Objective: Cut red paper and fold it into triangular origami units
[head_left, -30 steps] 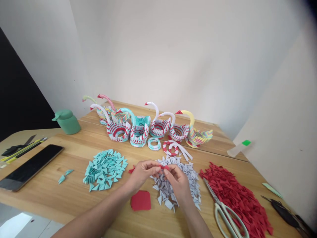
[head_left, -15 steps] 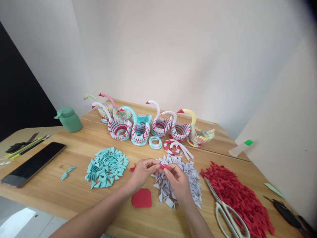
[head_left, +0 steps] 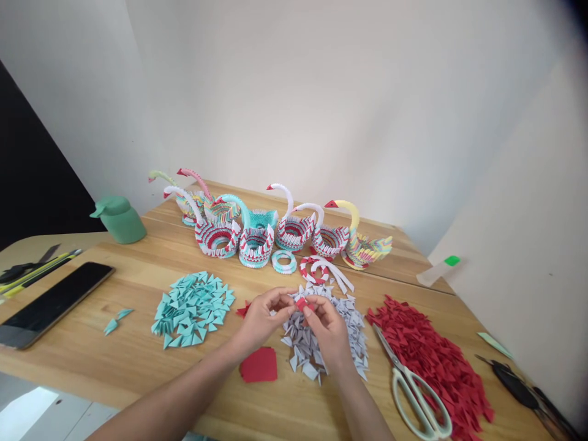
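Observation:
Between my two hands, above the grey paper pile, is a small folded red paper piece (head_left: 303, 304). My right hand (head_left: 328, 331) pinches it between thumb and fingers. The fingertips of my left hand (head_left: 265, 318) close on its left edge, with the fingers curled. Below my hands lies a pile of folded grey paper triangles (head_left: 303, 349), partly hidden by my right hand. A stack of red paper sheets (head_left: 258, 365) rests under my left wrist. Some folded red pieces (head_left: 243, 309) lie just left of my left hand.
Teal triangles (head_left: 193, 309) are heaped at left, red triangles (head_left: 432, 355) at right beside scissors (head_left: 413, 392). Several paper swans (head_left: 257, 245) stand at the back, with paper rings (head_left: 283, 262) before them. A phone (head_left: 55, 303) and a green jug (head_left: 120, 220) are left.
The red paper piece has turned in my fingers and now shows a broader face. My left fingertips have spread a little around it. The whole view has shifted slightly.

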Available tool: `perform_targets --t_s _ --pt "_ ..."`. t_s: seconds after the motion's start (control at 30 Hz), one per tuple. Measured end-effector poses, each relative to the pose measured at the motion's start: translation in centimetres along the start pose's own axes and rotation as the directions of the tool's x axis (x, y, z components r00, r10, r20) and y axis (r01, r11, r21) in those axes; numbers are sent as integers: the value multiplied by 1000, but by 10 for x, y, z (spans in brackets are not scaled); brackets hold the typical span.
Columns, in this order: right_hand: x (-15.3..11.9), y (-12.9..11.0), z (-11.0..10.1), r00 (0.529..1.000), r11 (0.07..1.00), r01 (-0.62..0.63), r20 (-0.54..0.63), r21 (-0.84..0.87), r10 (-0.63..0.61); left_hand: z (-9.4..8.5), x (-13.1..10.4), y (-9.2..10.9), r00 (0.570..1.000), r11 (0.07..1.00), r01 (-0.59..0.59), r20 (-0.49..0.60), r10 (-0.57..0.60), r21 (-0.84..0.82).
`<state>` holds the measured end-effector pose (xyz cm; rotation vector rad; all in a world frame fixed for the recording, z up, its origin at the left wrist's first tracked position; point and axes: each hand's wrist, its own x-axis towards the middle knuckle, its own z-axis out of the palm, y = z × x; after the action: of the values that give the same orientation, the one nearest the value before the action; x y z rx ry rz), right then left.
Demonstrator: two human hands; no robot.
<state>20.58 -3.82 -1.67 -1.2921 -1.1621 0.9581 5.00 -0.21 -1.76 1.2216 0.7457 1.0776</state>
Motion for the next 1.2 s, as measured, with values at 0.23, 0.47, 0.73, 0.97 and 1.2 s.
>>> perform_targets --t_s 0.23,0.47,0.73,0.97,1.2 --pt "-1 5 0 997 995 61 52 -81 -57 -1 1 -4 998 997 59 -11 -59 41" --pt "-4 10 1 987 965 161 57 -207 -152 1 1 2 997 992 65 -35 -62 107" --pt "-3 10 2 980 940 197 80 -278 -181 0 0 3 997 995 75 0 -75 64" --pt "-4 9 2 964 870 251 30 -425 -264 0 -5 7 997 905 -64 -1 71 420" --pt "-5 7 2 917 766 394 156 -508 -368 -1 0 -8 997 900 -55 -24 73 432"
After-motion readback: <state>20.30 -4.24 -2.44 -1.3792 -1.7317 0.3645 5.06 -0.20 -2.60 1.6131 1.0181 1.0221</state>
